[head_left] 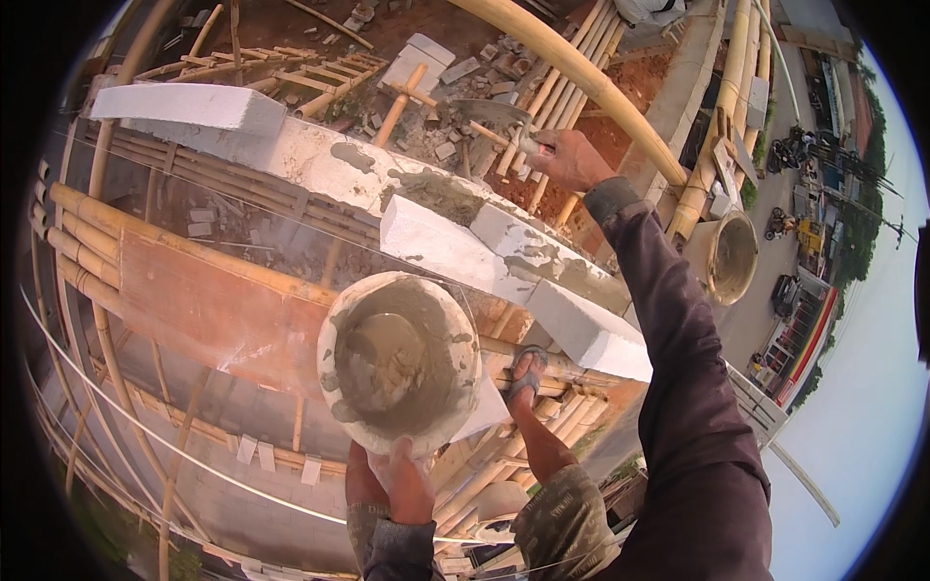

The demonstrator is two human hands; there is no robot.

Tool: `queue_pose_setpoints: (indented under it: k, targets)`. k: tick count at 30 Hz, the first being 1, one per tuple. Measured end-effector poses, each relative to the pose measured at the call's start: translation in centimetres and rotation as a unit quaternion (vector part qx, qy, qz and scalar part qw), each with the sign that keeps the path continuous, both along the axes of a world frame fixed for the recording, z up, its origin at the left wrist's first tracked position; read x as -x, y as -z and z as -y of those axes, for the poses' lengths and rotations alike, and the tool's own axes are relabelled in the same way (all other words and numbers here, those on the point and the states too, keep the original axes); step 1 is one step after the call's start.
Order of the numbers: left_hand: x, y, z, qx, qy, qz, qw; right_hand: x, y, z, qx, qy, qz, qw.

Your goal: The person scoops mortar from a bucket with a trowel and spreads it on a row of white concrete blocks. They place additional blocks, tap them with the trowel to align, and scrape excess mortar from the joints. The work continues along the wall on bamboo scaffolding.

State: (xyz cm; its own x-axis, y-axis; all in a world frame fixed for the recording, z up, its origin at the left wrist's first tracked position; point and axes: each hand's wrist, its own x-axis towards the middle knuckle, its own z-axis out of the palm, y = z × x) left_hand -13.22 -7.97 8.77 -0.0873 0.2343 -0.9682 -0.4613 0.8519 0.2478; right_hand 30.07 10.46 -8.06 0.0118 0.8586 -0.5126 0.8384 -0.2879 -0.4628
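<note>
My right hand [570, 160] grips a trowel [492, 113] by its handle, raised above a wall of white blocks [320, 160] smeared with wet grey mortar [436, 194]. Loose-looking white blocks [431, 242] lie along its near side. My left hand [405, 473] holds a pale bucket [331, 373] at its near rim, fingers partly hidden. Grey mortar [395, 373] coats the inside of the bucket, which is below the wall in the picture. My sandalled foot [526, 378] stands on bamboo poles to the right of the bucket.
Bamboo scaffolding [82, 252] and a reddish board [203, 315] surround me. A large bamboo pole [601, 77] crosses beyond my right hand. A second bucket [731, 259] sits at the right. Rubble [446, 145] lies below; a street with motorbikes [780, 223] and overhead wires show far down right.
</note>
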Motion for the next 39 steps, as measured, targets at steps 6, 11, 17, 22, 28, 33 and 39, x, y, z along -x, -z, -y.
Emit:
queue_pose_setpoints:
  k: [6, 11, 17, 22, 28, 33, 39]
  targets:
    - [-1.0, 0.8, 0.8, -0.003, 0.034, -0.041, 0.999, 2.5, 5.9, 6.5, 0.151, -0.060, 0.175, 0.971]
    - [0.5, 1.0, 0.7, -0.004, 0.025, 0.018, 1.000, 2.0, 7.7, 6.2, 0.142, 0.025, 0.179, 0.973]
    - [1.5, 0.9, 1.0, 0.019, 0.085, 0.007, 0.996, 2.3, 5.9, 4.3, 0.223, -0.031, 0.202, 0.953]
    - [-0.2, 0.9, 1.1, -0.024, 0.053, -0.029, 0.998, 5.2, 5.6, 4.4, 0.161, -0.178, 0.195, 0.951]
    - [-1.7, 0.1, 1.1, -0.056, 0.019, -0.037, 0.998, 8.2, 8.2, 2.5, 0.088, -0.247, 0.216, 0.941]
    - [-1.8, 0.6, 1.4, -0.040, 0.031, -0.080, 0.995, 12.2, 10.9, 2.7, 0.013, -0.216, 0.204, 0.955]
    - [-2.0, 0.2, 1.8, -0.012, 0.006, -0.079, 0.997, 12.5, 12.2, 2.5, 0.020, -0.212, 0.193, 0.958]
